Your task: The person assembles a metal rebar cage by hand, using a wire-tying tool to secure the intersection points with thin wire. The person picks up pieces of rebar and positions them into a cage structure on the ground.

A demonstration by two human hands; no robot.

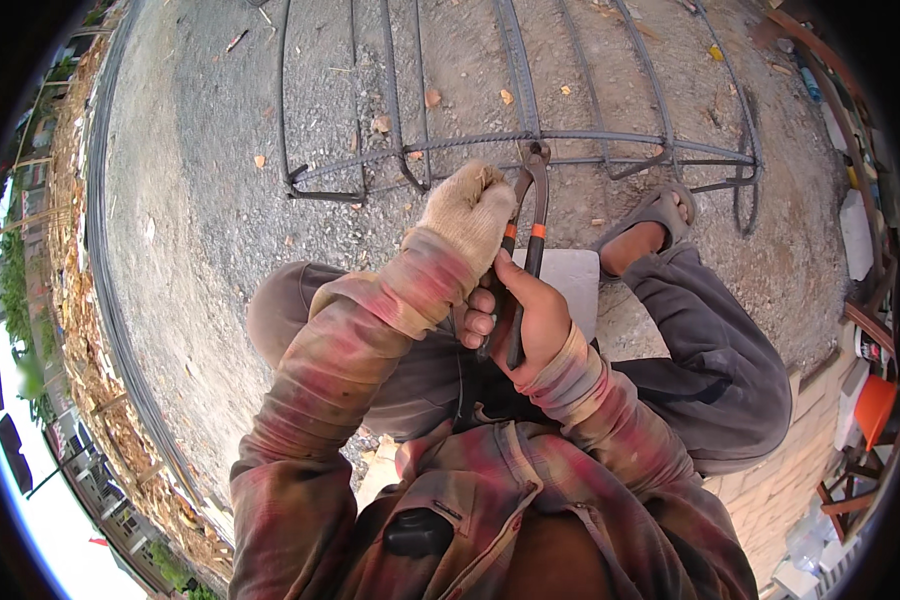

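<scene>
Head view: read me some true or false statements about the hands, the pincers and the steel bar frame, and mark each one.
1. The right hand grips the pincers. True.
2. Both hands wear gloves. False: the left hand is gloved, the right is bare.
3. The pincers' handles carry orange bands. True.
4. The frame lies across the person's lap. False: the steel bar frame is ahead of the person, beyond the hands.
5. The person's right foot is in a grey sandal. True.
</scene>
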